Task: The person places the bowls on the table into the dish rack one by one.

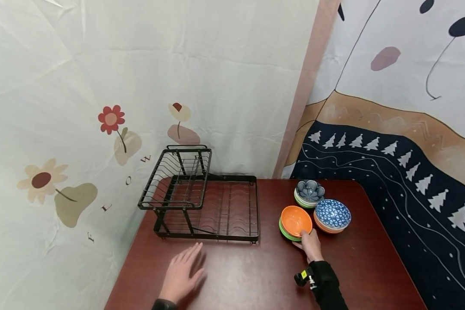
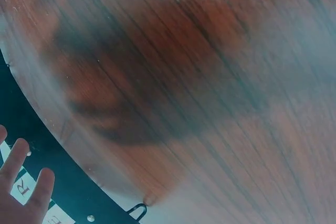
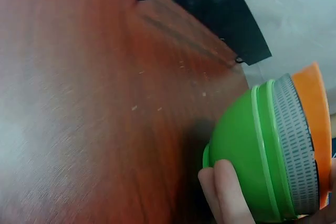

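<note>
At the near side of a stack of bowls topped by an orange bowl (image 1: 296, 220), my right hand (image 1: 311, 246) has its thumb at the orange rim. In the right wrist view, two fingers (image 3: 227, 187) lie against the green bowl (image 3: 236, 145) at the bottom, and a grey patterned bowl (image 3: 297, 145) sits between green and orange. My left hand (image 1: 181, 274) holds nothing, its fingers outstretched above the table just in front of the black dish rack (image 1: 224, 237). The left wrist view catches fingertips (image 2: 43, 187) beside the rack's dark edge.
Behind the orange-topped stack stands another, with a grey petal-shaped bowl (image 1: 310, 190) on top. To its right is a stack with a blue-and-white patterned bowl (image 1: 333, 214). The rack has a raised upper basket (image 1: 178, 178) at left. Printed fabric walls rise behind the brown table (image 1: 252, 280).
</note>
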The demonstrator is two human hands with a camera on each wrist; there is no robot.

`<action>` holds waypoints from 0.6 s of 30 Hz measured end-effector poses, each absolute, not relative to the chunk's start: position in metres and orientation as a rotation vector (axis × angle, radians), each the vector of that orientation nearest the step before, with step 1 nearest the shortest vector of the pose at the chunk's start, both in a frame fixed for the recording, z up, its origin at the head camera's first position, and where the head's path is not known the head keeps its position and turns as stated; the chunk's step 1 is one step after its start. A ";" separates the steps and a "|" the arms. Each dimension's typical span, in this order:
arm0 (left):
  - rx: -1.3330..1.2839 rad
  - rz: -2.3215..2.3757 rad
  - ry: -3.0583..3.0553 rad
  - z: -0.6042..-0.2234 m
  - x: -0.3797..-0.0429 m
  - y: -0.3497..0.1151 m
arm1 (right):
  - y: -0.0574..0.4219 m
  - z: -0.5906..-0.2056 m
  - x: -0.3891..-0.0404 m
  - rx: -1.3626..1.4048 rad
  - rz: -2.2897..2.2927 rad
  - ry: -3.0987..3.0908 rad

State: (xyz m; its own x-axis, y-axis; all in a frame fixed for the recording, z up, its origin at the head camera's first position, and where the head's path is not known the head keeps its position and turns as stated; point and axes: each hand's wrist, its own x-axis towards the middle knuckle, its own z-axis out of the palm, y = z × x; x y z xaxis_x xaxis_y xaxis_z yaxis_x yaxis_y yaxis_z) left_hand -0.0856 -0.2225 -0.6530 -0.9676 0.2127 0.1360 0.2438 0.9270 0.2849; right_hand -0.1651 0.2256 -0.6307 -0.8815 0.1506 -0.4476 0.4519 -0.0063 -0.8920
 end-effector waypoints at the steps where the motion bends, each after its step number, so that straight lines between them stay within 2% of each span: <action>1: -0.364 -0.456 -2.969 -0.653 -0.086 -0.222 | 0.224 -0.630 -0.162 0.626 -1.956 2.073; 6: -0.414 -0.417 -2.896 -0.655 -0.085 -0.220 | 0.223 -0.629 -0.155 0.585 -1.741 2.299; 11: -0.412 -0.420 -2.898 -0.656 -0.084 -0.218 | 0.228 -0.631 -0.158 0.556 -1.264 2.655; 18: -0.391 -0.443 -2.924 -0.656 -0.081 -0.217 | 0.225 -0.622 -0.161 0.493 -1.015 2.705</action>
State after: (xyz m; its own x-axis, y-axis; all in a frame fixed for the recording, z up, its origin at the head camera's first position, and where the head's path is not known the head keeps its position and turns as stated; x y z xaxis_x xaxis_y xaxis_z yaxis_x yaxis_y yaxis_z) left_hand -0.0814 -0.2174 -0.6555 -0.9532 0.2320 0.1936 0.2790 0.9219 0.2687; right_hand -0.1611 0.2247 -0.6218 -0.9219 0.2349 -0.3080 0.3795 0.7069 -0.5969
